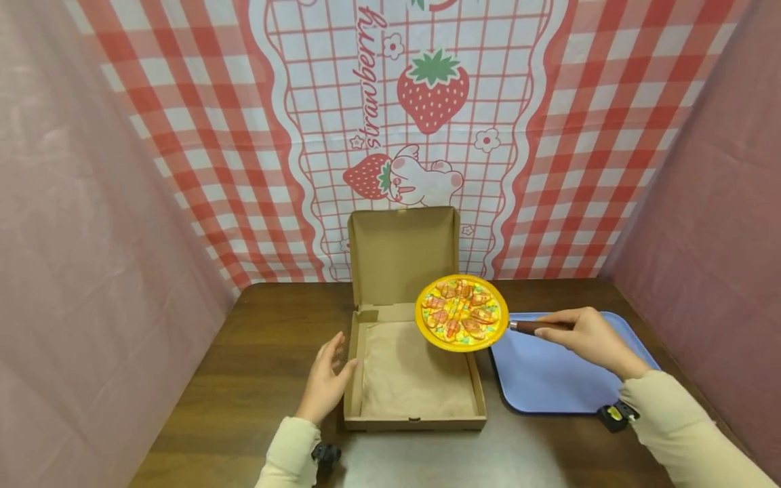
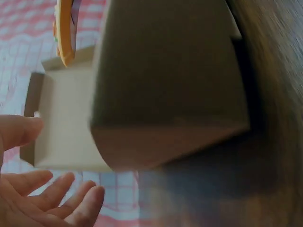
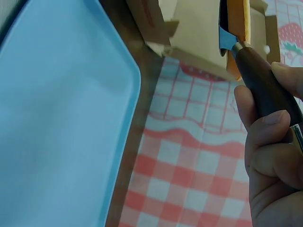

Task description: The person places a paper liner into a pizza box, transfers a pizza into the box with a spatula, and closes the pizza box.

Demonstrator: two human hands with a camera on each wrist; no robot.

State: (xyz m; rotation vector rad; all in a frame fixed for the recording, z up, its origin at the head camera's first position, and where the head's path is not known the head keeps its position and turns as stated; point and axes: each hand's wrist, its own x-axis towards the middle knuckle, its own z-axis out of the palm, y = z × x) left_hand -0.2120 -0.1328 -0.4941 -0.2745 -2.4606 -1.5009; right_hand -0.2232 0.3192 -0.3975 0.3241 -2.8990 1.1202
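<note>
My right hand (image 1: 593, 337) grips the dark wooden handle (image 3: 262, 78) of a pizza server. Its metal blade (image 3: 228, 39) is under a toy pizza (image 1: 462, 313) with a yellow crust and meat-like toppings. The pizza is held above the right side of an open cardboard pizza box (image 1: 415, 425), apart from its floor. The box lid (image 1: 405, 256) stands up at the back, and brown paper (image 1: 409, 386) lines the bottom. My left hand (image 1: 326, 381) is beside the box's left wall, fingers loosely extended and holding nothing. In the left wrist view the box wall (image 2: 170, 71) fills the middle.
A blue tray (image 1: 549, 383) lies on the brown wooden table (image 1: 268, 379) to the right of the box, beneath my right hand. Behind the table hangs a red checked strawberry cloth (image 1: 592, 135). Pink curtains (image 1: 708, 203) close both sides.
</note>
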